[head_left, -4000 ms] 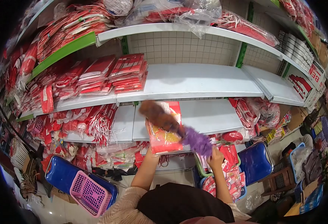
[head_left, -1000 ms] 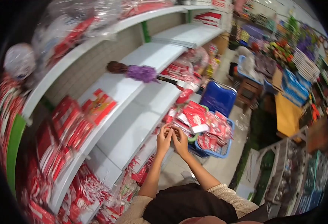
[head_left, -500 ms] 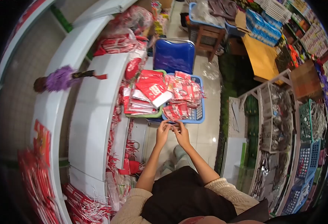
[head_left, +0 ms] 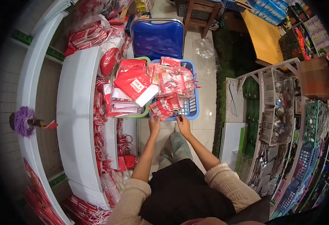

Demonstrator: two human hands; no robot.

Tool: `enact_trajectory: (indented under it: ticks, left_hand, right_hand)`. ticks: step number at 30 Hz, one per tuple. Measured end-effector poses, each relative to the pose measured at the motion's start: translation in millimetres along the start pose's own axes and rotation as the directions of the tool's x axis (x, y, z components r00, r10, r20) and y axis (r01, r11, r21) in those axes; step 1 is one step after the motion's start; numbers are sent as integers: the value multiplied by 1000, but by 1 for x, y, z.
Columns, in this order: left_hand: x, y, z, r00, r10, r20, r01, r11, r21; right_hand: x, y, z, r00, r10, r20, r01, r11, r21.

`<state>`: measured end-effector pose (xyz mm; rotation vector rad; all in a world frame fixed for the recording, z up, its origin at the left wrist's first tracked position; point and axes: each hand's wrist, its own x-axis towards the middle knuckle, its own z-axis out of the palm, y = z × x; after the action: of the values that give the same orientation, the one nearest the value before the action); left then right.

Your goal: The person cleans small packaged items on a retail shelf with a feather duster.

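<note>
My left hand (head_left: 155, 122) is closed at the near lower edge of a red-and-white plastic packet (head_left: 166, 107), its fingertips pinching there. The packet overlaps the front rim of a blue plastic basket (head_left: 197, 108). My right hand (head_left: 183, 124) has its fingers curled at the same front rim; whatever they hold, if anything, cannot be made out. More red printed packets (head_left: 173, 81) are heaped inside the blue basket. Beside it on the left, a green basket (head_left: 145, 111) carries stacked red-and-white pieces in clear plastic (head_left: 133, 83).
A blue-backed metal chair (head_left: 157, 39) stands behind the baskets. Along the left run white shelves (head_left: 78, 112) with bundled red goods. On the right are a rack of white baskets (head_left: 273, 125) and a yellow tabletop (head_left: 263, 37). Crumpled clear plastic (head_left: 205, 48) lies on the tiled floor.
My hands have parted: they were together in front of the blue basket, and now sit apart at its front edge. The view has shifted closer, and the scene appears further left.
</note>
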<state>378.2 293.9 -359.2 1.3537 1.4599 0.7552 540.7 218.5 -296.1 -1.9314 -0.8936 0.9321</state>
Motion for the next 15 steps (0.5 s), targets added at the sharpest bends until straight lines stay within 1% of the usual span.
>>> enact_trajectory:
  ticks: [1,3,5,6,7,8,9,11,12,15]
  left_hand:
    - [5,-5,3,999,-41,0,41,999,26]
    - [9,-3,7,991,-132,-7,132,989,73]
    - [-4,30,10,977,-160,-142,165,986,25]
    - [-7,32,15,963,-172,-210,175,984,-2]
    - [-7,34,18,960,-171,-221,159,985,-71]
    - [-6,27,22,958,-169,-232,140,981,-137]
    - [-6,20,24,955,-169,-242,121,972,-199]
    - [-6,15,23,963,-179,-201,127,961,-247]
    - [-5,17,22,967,-183,-178,130,953,-273]
    - [-5,20,19,958,-219,-185,164,948,-272]
  right_hand:
    - [11,2,2,1000,12,3,-12,1000,-26]
    - [52,32,12,999,34,19,-34,999,-29]
    - [78,59,23,1000,11,25,-9,998,-64]
    - [88,65,27,999,-17,28,20,995,-98]
    - [95,72,31,999,-44,31,48,990,-131]
    - [102,70,31,995,3,99,-6,1000,29]
    - [106,69,34,997,1,83,-14,989,149]
    - [111,70,40,999,5,51,-24,924,382]
    - [114,74,40,996,21,85,-56,899,434]
    - [116,89,37,967,217,135,-246,934,261]
